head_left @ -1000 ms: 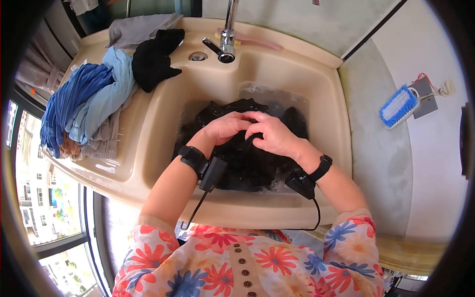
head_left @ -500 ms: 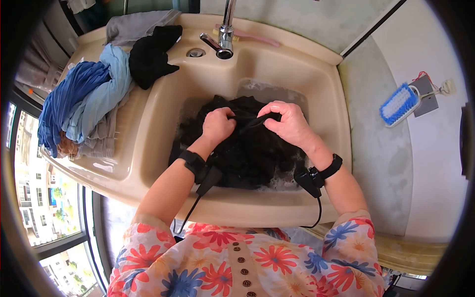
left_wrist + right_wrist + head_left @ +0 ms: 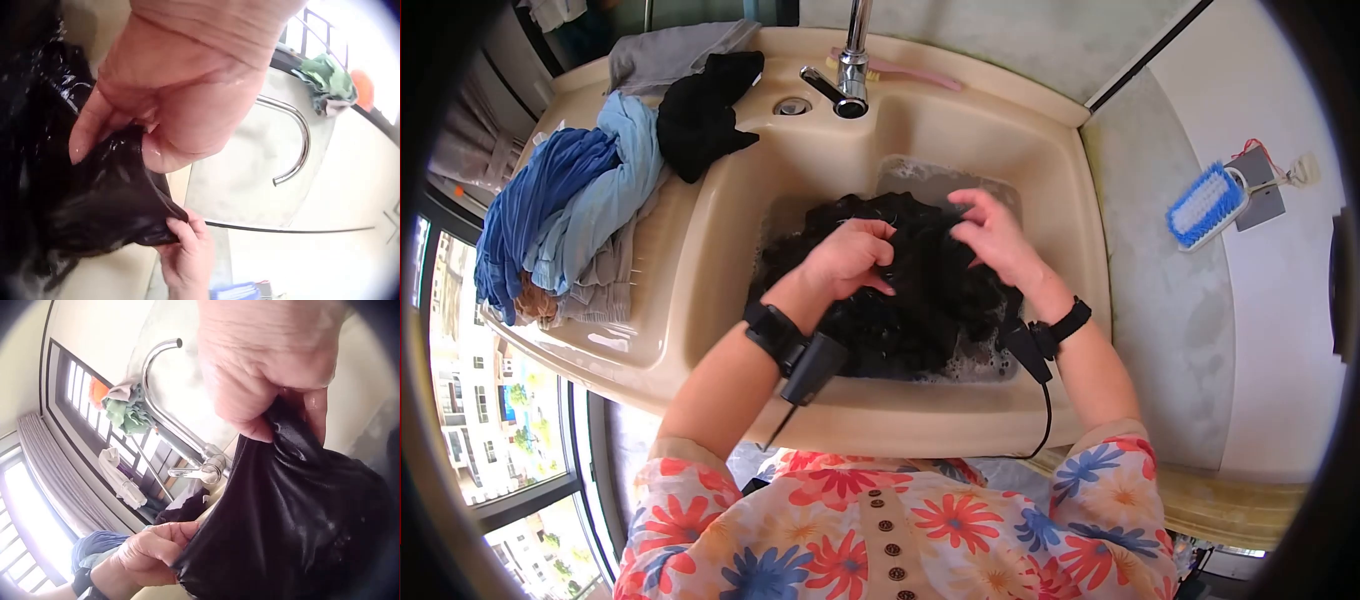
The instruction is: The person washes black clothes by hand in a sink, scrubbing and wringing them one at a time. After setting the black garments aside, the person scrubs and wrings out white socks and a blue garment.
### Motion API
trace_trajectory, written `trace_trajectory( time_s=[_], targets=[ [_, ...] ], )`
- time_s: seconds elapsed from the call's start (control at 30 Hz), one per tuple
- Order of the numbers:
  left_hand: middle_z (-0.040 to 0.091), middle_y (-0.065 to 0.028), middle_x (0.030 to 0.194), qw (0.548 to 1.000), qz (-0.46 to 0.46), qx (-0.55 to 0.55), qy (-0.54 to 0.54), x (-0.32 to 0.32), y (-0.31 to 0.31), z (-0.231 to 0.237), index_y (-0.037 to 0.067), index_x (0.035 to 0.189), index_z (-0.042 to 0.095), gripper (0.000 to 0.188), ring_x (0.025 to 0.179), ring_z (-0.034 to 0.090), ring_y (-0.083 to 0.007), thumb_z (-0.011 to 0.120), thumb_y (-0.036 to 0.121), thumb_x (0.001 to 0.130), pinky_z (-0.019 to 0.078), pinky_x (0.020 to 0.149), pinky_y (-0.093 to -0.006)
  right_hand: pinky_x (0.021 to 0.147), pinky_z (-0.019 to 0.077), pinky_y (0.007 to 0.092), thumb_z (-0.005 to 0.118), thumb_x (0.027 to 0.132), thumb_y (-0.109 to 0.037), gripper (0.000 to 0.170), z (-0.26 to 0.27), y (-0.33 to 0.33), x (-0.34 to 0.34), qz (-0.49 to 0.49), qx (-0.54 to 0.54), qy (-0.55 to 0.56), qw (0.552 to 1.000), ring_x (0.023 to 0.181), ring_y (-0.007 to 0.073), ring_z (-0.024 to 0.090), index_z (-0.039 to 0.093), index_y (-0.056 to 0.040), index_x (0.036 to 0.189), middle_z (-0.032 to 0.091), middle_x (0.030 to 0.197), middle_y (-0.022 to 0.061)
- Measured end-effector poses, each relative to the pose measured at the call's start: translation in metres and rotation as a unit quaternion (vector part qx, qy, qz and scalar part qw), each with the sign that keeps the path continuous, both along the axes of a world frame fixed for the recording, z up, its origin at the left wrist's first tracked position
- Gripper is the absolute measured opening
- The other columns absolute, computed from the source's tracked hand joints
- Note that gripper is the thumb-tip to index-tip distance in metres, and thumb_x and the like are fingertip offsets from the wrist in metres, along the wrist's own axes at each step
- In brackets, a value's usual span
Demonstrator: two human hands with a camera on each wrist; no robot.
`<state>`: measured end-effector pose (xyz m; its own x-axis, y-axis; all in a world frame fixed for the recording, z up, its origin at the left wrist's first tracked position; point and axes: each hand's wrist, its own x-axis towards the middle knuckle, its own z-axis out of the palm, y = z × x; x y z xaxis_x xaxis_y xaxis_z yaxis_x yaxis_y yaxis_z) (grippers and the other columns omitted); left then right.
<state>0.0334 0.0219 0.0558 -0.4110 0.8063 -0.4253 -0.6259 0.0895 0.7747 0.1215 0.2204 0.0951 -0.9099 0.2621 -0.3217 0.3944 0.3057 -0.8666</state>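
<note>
A wet black garment [image 3: 900, 340] lies bunched in cloudy, sudsy water in the sink basin [image 3: 1065, 240]. My left hand [image 3: 845, 262] pinches one part of its edge between thumb and fingers. Opposite it, my right hand [image 3: 1002, 248] grips another part of the same edge. In the right wrist view the black cloth [image 3: 275, 525] is spread between the two hands, its top edge pulled taut. The left wrist view shows the raised edge bending open like a wide mouth. Lower folds of the garment sit in the water.
A chrome faucet [image 3: 853, 75] stands behind the basin, near a pink-handled brush [image 3: 920, 76]. On the left ledge lie blue clothes [image 3: 550, 195], light blue cloth [image 3: 615, 180], a black cloth [image 3: 705, 115] and a grey cloth [image 3: 670, 55]. A blue-and-white scrub brush [image 3: 1206, 207] hangs at right.
A second ago the hands were together over the garment. They have moved apart, and the black edge is now stretched between them.
</note>
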Motion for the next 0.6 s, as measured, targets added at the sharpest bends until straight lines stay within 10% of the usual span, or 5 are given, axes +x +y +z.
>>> trace_trajectory(
  time_s=[0.07,0.17,0.37,0.6],
  targets=[
    [0.055,-0.0056,0.076,0.989,0.103,0.029,-0.102,0.020,0.013,-0.011,0.002,0.094,0.054,0.026,0.065,0.057,-0.0175,0.050,-0.005,0.070,0.0532,0.059,-0.0333,0.074,0.0496,0.0277,0.069,0.071,-0.016,0.072,0.001,-0.024,0.016,0.050,-0.119,-0.055,0.990,0.098,0.0208,0.054,0.031,-0.0095,0.133,0.050,0.113,0.0158],
    [0.054,-0.0080,0.078,0.997,0.056,-0.008,-0.061,0.041,0.026,-0.030,0.000,0.095,0.053,0.021,0.062,0.056,-0.0173,0.058,0.001,0.074,0.0440,0.051,-0.0291,0.092,0.0392,0.0296,0.076,0.067,-0.015,0.090,-0.045,-0.040,0.034,0.175,-0.013,0.008,0.985,0.117,0.0177,0.041,0.021,-0.0069,0.137,0.044,0.125,0.0146],
    [0.057,-0.0019,0.080,0.945,-0.033,-0.118,0.302,0.018,-0.002,-0.019,0.005,0.100,0.063,0.031,0.072,0.053,-0.0109,0.064,0.016,0.071,0.0443,0.061,-0.0242,0.082,0.0445,0.0272,0.069,0.069,-0.005,0.047,-0.072,-0.011,0.034,0.091,-0.060,-0.053,0.993,0.094,0.0134,0.053,0.052,-0.0013,0.113,0.058,0.099,0.0064],
    [0.057,-0.0018,0.082,0.967,0.020,-0.133,0.215,-0.014,-0.059,0.022,0.005,0.098,0.060,0.026,0.073,0.054,-0.0096,0.060,0.016,0.074,0.0441,0.063,-0.0231,0.078,0.0478,0.0275,0.061,0.072,0.001,0.039,0.141,0.041,-0.016,0.036,0.030,0.200,0.979,0.083,0.0126,0.058,0.055,0.0019,0.111,0.061,0.095,0.0048]
  ],
)
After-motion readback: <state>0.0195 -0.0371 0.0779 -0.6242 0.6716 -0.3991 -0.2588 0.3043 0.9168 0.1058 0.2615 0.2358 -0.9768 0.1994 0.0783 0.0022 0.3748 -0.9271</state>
